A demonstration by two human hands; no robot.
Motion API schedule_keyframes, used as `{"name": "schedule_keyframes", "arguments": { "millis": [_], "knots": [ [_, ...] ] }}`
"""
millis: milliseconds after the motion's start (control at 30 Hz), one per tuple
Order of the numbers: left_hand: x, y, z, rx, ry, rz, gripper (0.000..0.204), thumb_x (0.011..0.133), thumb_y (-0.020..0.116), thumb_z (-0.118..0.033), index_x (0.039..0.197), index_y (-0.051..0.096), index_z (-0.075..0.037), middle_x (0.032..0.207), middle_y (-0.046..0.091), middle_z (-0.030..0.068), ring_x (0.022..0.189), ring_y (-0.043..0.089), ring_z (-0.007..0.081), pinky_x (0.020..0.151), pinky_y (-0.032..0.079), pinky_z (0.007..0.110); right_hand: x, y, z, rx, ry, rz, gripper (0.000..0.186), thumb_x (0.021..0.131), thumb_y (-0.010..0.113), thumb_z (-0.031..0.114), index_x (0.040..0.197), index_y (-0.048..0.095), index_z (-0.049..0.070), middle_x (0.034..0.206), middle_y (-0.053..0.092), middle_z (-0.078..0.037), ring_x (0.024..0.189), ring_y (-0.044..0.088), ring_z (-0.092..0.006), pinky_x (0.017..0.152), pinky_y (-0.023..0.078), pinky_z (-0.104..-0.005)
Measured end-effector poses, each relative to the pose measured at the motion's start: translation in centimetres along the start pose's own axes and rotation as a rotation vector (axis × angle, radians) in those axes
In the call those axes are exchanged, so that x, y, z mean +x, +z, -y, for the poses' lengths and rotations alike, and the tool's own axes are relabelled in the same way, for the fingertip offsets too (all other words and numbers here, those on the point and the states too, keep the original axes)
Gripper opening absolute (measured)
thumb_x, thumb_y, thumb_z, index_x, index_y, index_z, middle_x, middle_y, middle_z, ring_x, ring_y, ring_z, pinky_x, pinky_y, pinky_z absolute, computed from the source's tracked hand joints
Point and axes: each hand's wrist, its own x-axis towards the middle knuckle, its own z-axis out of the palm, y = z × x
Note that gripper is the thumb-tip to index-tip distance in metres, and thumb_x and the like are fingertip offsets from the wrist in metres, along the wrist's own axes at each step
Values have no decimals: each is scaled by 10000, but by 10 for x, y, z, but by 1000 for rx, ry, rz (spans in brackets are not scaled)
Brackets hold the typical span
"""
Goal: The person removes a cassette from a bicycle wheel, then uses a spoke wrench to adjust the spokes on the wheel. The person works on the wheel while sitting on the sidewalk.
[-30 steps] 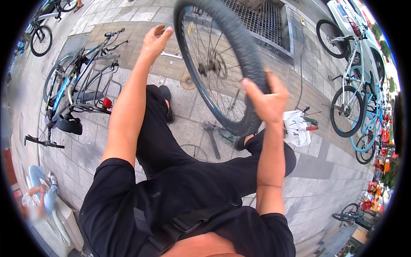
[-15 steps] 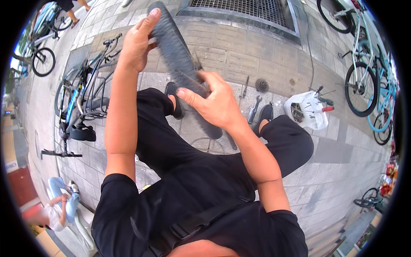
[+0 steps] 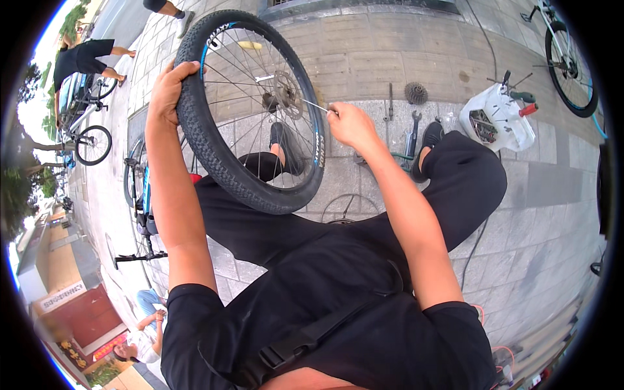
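Note:
A bicycle wheel (image 3: 195,127) with a knobby black tyre is tilted in front of me, its spoked side facing me. My left hand (image 3: 169,94) is closed around the tyre at its upper left. Pinched in my right hand (image 3: 353,125) is a thin silvery rod (image 3: 313,104), whose far end reaches the hub beside the brake disc (image 3: 287,96). Whether the rod sits inside the hub cannot be made out. The wheel's lower edge lies above my left thigh, with my left shoe visible through the spokes.
A wrench (image 3: 412,133), a slim tool (image 3: 389,103) and a cassette sprocket (image 3: 416,93) lie on the paving ahead. A white tub (image 3: 497,120) of tools and small parts stands at the right. One bicycle (image 3: 133,188) lies at the left, and people are farther off.
The wheel has turned from nearly edge-on to show its spokes and hub. My right hand has left the tyre and now holds the thin rod at the hub. My left hand stays on the tyre.

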Motion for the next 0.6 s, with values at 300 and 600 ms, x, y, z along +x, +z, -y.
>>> {"name": "schedule_keyframes", "arguments": {
  "millis": [300,600],
  "knots": [
    [18,0,0,8,16,89,345,900,666,-109,1195,597,56,933,739,139,619,670,148,502,556,262,78,10,-8,-457,-374,-133,210,863,613,166,979,777,103,1090,721,-127,1081,673,-315,935,531,-469],
    [11,4,1,-18,39,97,381,908,641,-97,1248,571,60,1029,738,186,701,706,179,554,580,254,93,12,-8,-507,-498,-34,232,863,625,163,1049,758,126,1108,708,-88,1083,670,-283,917,536,-427]
  ]
}}
